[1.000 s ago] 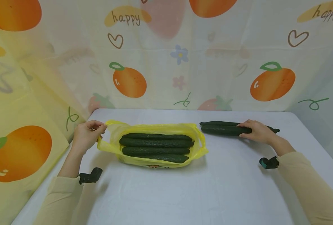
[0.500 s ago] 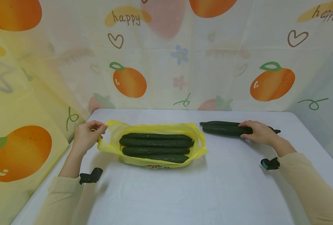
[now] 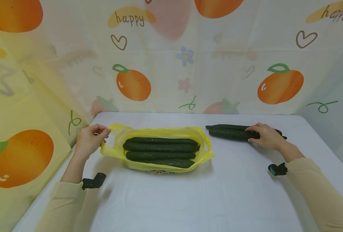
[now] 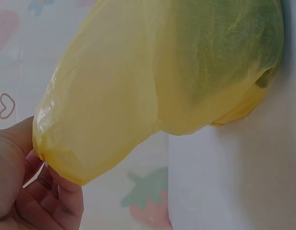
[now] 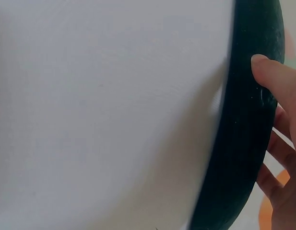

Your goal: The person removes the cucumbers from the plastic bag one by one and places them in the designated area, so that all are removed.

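Note:
On the left, my left hand (image 3: 91,138) pinches a handle of a yellow plastic bag (image 3: 157,167) between thumb and fingers. The left wrist view shows the handle (image 4: 85,158) stretched out from that hand. Several dark green cucumbers (image 3: 161,147) lie side by side in the bag's wide mouth. To the right of the bag, my right hand (image 3: 265,136) grips a cucumber (image 3: 232,134), thumb on its near side and fingers reaching over the far side. Right behind it lies another cucumber (image 3: 226,127), partly hidden by the hand. The thumb (image 5: 265,72) presses on the dark skin in the right wrist view.
Everything rests on a white-covered table (image 3: 189,203). A printed curtain (image 3: 165,64) with oranges and flowers rises along its back edge and left side. Black wrist devices (image 3: 94,181) jut from both sleeves.
The gripped cucumber has shifted slightly right and its right end has swung towards me, so both cucumbers' right ends now show apart. The left hand and bag have stayed put.

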The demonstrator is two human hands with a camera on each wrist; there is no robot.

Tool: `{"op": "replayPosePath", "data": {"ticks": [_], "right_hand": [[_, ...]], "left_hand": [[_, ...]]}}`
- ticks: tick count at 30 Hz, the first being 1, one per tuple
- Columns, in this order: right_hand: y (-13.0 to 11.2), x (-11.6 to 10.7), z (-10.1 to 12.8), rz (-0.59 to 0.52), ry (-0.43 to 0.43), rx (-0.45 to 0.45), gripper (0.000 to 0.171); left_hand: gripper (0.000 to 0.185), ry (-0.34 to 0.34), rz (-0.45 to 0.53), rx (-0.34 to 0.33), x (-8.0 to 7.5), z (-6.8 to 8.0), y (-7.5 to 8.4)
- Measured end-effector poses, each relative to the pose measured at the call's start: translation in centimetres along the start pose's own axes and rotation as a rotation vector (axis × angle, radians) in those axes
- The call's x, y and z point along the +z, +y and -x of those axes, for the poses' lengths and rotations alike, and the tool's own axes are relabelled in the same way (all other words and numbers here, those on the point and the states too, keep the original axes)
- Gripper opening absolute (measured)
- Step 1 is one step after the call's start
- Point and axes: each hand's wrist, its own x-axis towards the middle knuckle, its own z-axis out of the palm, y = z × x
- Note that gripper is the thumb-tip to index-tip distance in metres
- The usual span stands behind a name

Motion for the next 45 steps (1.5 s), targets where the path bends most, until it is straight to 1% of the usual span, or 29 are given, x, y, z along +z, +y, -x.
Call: {"op": "replayPosePath", "data": {"ticks": [9, 16, 19, 27, 36, 40, 45], "right_hand": [[-0.2, 0.1, 0.0, 0.054, 0.008, -0.043, 0.036], [0.0, 0.1, 0.0, 0.085, 0.05, -0.093, 0.035], [0.0, 0.1, 0.0, 0.092, 0.056, -0.086, 0.035], [-0.5, 0.1, 0.0, 0.095, 0.024, -0.004, 0.039], [-0.4, 0.3, 0.1, 0.064, 0.032, 0.038, 0.04], [-0.7, 0.1, -0.1, 0.031, 0.066, 0.029, 0.038], [-1.5, -0.5, -0.8, -0.039, 0.117, 0.004, 0.034]], "left_hand": [[0.028, 0.003, -0.012, 0.001, 0.1, -0.1, 0.1], [0.028, 0.002, -0.01, -0.002, 0.0, 0.0, 0.2], [0.028, 0.003, -0.012, 0.001, 0.1, -0.1, 0.2], [0.029, -0.006, -0.012, -0.009, 0.1, -0.1, 0.3], [0.028, -0.003, -0.022, -0.011, 0.3, -0.2, 0.2], [0.028, -0.002, -0.018, -0.007, 0.3, -0.2, 0.2], [0.027, 0.001, -0.025, -0.003, 0.4, -0.2, 0.2]]}}
